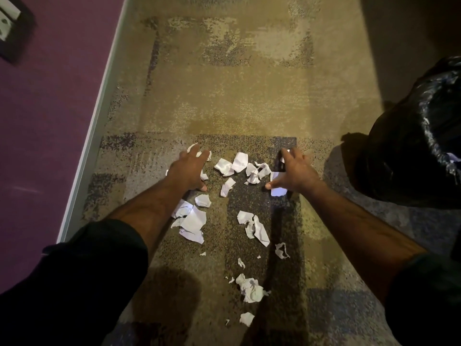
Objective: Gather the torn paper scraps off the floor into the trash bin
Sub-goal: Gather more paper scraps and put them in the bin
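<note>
Splayed flat on carpet, left hand (189, 168) and right hand (294, 171) gripping nothing — paper scraps (239, 166) between them, trash bin (411, 136) nearer the right.

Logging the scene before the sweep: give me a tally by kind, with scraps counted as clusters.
Hands: 2, the left hand and the right hand, both spread over scraps
Trash bin with black liner: 1
Paper scrap clusters: about 5; single pieces too many to count
Total: about 8
</note>
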A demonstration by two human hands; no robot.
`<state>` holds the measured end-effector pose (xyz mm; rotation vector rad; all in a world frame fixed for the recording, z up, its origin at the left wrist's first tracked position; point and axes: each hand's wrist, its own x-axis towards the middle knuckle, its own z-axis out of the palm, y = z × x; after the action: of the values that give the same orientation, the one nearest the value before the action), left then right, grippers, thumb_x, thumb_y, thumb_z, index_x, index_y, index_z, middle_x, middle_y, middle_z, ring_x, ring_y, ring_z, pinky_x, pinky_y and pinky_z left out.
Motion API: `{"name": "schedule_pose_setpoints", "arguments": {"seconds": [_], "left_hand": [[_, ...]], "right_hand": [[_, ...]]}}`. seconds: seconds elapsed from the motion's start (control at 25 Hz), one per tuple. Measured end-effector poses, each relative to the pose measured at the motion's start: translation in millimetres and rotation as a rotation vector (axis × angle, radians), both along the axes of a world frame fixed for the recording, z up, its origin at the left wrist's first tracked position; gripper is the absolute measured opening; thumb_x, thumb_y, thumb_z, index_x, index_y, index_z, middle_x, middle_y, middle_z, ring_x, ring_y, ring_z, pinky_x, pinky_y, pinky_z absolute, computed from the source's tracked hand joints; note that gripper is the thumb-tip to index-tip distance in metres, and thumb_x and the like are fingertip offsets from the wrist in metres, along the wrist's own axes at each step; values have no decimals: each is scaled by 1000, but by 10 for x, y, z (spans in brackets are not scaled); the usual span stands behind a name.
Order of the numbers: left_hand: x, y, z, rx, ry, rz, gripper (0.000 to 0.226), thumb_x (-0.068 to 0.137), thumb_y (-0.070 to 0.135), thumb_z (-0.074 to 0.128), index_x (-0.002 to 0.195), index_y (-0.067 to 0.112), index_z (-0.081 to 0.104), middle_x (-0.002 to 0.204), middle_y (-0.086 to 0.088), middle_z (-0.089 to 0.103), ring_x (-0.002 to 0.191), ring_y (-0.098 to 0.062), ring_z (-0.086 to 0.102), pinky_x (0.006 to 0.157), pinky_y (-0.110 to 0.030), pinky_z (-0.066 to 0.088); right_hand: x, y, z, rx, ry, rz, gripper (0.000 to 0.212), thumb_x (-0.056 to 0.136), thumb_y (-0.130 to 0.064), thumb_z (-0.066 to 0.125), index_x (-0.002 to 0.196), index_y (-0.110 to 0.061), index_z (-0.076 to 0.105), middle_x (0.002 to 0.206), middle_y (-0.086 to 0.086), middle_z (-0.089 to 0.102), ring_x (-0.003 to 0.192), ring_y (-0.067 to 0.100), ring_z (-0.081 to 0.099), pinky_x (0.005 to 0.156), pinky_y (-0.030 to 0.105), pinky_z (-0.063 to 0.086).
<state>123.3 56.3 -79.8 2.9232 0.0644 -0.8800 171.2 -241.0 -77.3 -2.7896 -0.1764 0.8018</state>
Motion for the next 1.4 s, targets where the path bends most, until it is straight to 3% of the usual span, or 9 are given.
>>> {"name": "schedule_pose_setpoints", "arguments": {"seconds": [0.12, 0.24, 0.32, 0.44, 0.68, 0.8, 1.08, 1.24, 1.4], "left_hand": [[-192, 6, 1, 62, -34, 27, 99, 77, 52, 80, 154, 37, 19, 163, -4, 12, 142, -36, 27, 98, -60, 47], [-354, 87, -59, 50, 35, 120, 95, 81, 64, 69, 154, 47, 11, 165, 1, -2, 148, -39, 12, 100, -66, 41], [-409, 113, -64, -56, 29, 205, 95, 83, 63, 69, 157, 41, 14, 167, -5, -4, 148, -44, 8, 106, -62, 37], [-402, 5, -52, -152, -89, 227, 86, 85, 53, 71, 156, 32, 28, 163, -14, 13, 145, -44, 17, 109, -52, 36], [-318, -368, -36, -278, -65, 221, 119, 67, 57, 85, 158, 25, 15, 159, -12, 14, 145, -37, 18, 111, -53, 34], [-257, -544, -30, -246, -74, 145, 123, 68, 49, 88, 159, 29, 7, 158, -15, 13, 143, -37, 20, 107, -52, 40], [-323, -682, -112, -256, -295, 151, 63, 83, 20, 80, 139, 26, 51, 135, -11, 41, 123, -30, 41, 90, -43, 49], [-413, -679, -106, -313, -333, 158, 55, 84, 9, 75, 135, 24, 59, 122, -9, 49, 117, -27, 44, 86, -40, 49], [-504, -688, -56, -339, -397, 159, 52, 84, 2, 73, 132, 19, 62, 118, -9, 53, 115, -26, 47, 87, -39, 50]], "right_hand": [[-166, 131, -30, 41, -26, 0, 115, 58, -58, 88, 149, -18, 31, 157, 11, 23, 143, 38, 24, 110, 54, 36], [-261, 348, -46, 88, -44, 41, 113, 60, -53, 89, 150, -19, 30, 157, 10, 24, 141, 38, 27, 112, 52, 36], [-297, 504, -52, 130, -50, 95, 115, 63, -48, 90, 154, -17, 26, 157, 11, 25, 141, 38, 29, 113, 50, 36], [-344, 692, -62, 131, -76, 174, 116, 67, -42, 89, 156, -15, 20, 155, 12, 27, 139, 37, 31, 112, 49, 39], [-337, 811, -48, 49, -106, 276, 107, 72, -31, 87, 155, -20, 20, 157, 14, 22, 137, 39, 32, 105, 48, 43], [-299, 830, -34, 30, -103, 315, 88, 80, -26, 79, 152, -19, 29, 153, 16, 26, 133, 39, 35, 103, 46, 45], [-351, 832, -93, 113, -187, 279, 34, 89, -15, 68, 122, -11, 63, 136, 12, 44, 117, 32, 50, 89, 41, 50], [-485, 870, -151, 161, -281, 253, 14, 88, -7, 65, 102, -4, 70, 117, 15, 56, 95, 32, 60, 66, 33, 44], [-603, 806, -132, 234, -354, 173, 7, 89, -3, 63, 92, -2, 69, 103, 12, 59, 77, 28, 60, 57, 30, 40]]}}
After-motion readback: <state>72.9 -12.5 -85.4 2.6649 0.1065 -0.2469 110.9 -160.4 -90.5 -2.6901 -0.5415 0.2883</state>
